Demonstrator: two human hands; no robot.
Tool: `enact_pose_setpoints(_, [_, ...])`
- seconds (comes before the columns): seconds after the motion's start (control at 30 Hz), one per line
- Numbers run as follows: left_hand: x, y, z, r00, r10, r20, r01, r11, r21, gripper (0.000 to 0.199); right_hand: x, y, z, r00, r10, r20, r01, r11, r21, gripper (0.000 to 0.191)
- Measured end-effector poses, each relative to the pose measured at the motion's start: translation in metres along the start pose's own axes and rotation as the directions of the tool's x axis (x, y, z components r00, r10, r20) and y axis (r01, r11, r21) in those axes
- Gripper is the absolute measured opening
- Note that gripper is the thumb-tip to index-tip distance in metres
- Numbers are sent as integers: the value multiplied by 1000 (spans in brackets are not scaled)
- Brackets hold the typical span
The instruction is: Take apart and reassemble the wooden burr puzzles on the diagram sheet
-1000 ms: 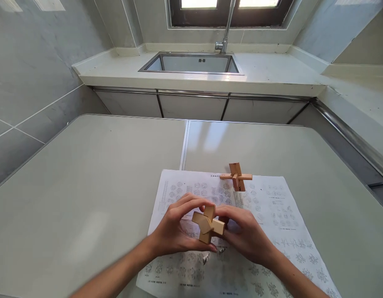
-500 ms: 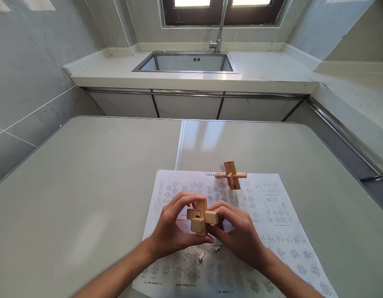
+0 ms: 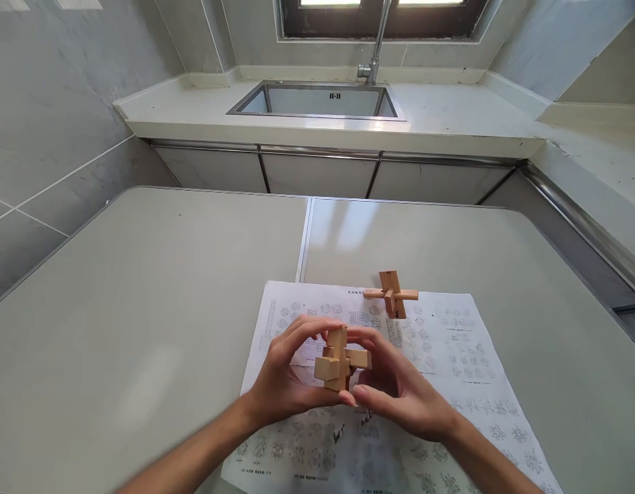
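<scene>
My left hand grips a wooden burr puzzle of interlocked pale blocks, fingers on its top and thumb beneath. The upright bar faces me, with block ends jutting out to the left and right. Around the puzzle's right side curves my right hand, its thumb and fingers apart and its forefinger close to the top of the upright bar. Whether its fingertips touch the back of the puzzle is hidden. Both hands are above a printed paper sheet showing small puzzle drawings.
A second wooden cross-shaped puzzle rests at the sheet's far edge. The sheet lies on a pale table with a seam running away from me. Beyond the table are a white counter, a sink and a faucet.
The puzzle has turned, so its right block now points away more. My right thumb has come off that block and its fingers have spread. The view has shifted slightly.
</scene>
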State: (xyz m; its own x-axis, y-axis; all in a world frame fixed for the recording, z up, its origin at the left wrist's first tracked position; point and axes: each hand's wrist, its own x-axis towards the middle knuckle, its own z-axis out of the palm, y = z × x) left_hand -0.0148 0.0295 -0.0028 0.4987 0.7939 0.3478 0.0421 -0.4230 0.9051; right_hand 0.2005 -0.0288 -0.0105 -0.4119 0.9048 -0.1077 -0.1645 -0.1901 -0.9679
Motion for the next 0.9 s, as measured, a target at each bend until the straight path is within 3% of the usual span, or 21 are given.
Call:
enact_pose_setpoints(0.13, [0, -1, -4, 997, -77, -9, 76, 995, -63, 79, 2, 0, -4, 995, -3, 100, -17, 980, 198, 60])
enact_pose_setpoints(0.27, [0, -1, -6, 986, -167, -12, 164, 979, -120, 77, 3, 0, -5, 999, 26, 40, -32, 987, 156, 41])
enact_pose_setpoints(0.4, [0, 0, -5, 983, -183, 32, 185, 975, -120, 78, 3, -1, -2, 1000, 15, 10, -16, 990, 138, 35])
enact_pose_setpoints(0.6, [0, 0, -2, 988, -137, 74, 146, 981, -128, 81, 3, -1, -1, 996, -82, -32, 78, 991, -104, 23])
enact_pose_setpoints(0.8, [1, -1, -1, 976, -90, 198, 127, 975, -182, 84, 3, -9, -6, 990, -56, 129, 80, 980, -185, 25])
enact_pose_setpoints(0.9, [2, 0, 0, 977, -68, 200, 102, 981, -164, 82, 4, -8, -6, 994, -72, 83, 89, 968, -233, 17])
